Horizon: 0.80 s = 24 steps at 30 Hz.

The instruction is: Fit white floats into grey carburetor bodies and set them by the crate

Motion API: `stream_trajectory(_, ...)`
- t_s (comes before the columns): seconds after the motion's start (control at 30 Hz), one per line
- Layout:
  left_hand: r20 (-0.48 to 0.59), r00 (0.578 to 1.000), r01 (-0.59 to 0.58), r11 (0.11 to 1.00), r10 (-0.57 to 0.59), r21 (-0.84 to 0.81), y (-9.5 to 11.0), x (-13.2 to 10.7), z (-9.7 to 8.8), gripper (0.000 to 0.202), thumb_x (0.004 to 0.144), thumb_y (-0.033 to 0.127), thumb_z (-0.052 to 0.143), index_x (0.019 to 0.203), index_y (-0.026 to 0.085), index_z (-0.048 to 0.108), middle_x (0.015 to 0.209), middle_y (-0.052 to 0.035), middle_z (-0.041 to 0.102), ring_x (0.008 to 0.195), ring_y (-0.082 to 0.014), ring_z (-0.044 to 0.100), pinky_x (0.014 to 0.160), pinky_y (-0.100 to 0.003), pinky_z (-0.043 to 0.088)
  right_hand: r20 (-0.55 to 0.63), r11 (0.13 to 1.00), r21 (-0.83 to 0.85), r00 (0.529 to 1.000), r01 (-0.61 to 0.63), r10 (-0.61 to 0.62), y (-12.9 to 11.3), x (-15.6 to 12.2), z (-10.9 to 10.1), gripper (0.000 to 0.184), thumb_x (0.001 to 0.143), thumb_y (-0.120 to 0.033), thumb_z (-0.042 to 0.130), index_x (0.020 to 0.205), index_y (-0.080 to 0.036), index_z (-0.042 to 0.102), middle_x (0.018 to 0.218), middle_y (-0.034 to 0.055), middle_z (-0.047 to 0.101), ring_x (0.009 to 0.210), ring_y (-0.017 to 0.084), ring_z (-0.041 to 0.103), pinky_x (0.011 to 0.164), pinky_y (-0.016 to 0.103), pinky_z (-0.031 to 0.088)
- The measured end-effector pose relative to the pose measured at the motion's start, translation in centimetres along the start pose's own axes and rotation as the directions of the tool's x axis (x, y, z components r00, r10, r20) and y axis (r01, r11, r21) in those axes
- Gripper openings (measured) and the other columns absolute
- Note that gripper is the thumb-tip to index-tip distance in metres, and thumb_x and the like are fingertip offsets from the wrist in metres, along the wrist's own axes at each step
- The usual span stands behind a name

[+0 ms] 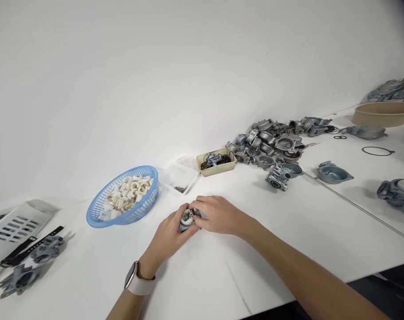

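Note:
My left hand (170, 235) and my right hand (218, 215) meet over a small grey metal casting (188, 221) resting on the white table (202, 275). The left fingers wrap round its near side and hold it. My right fingers curl over its top, pinched at a whitish part set in it. A white watch sits on my left wrist. Just left of the hands stands a blue plastic basket (124, 195) filled with several cream-coloured ring pieces.
A clear tray with small dark pins (181, 188) and a beige tub of black rings (216, 162) stand behind the hands. A heap of grey castings (271, 144) spreads right. More castings lie far left (29, 266) and right (397, 192). A brown bowl (383, 114) sits at the back right.

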<state>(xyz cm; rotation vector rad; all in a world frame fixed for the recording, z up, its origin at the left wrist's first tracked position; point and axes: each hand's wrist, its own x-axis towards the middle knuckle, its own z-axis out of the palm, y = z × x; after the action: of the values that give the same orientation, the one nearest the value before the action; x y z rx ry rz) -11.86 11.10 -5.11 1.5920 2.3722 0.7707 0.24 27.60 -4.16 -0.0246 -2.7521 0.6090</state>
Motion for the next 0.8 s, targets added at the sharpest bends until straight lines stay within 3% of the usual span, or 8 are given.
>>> stream_trajectory(0.8,-0.009,1.0,-0.019,0.999,0.018,-0.027,-0.37,0.01,0.09,0.042,0.093,0.051,0.054,0.129,0.029,0.049,0.105,-0.0031,0.069,0.09,-0.0232,0.066,0.077,-0.033,0.05,-0.004,1.0,0.029,1.0,-0.008,0.008,0.08,0.12,0.19,0.018,0.092,-0.023,0.053,0.103,-0.02,0.067,0.09,0.0018,0.062,0.075,0.014,0.055,0.069,0.026,0.035)
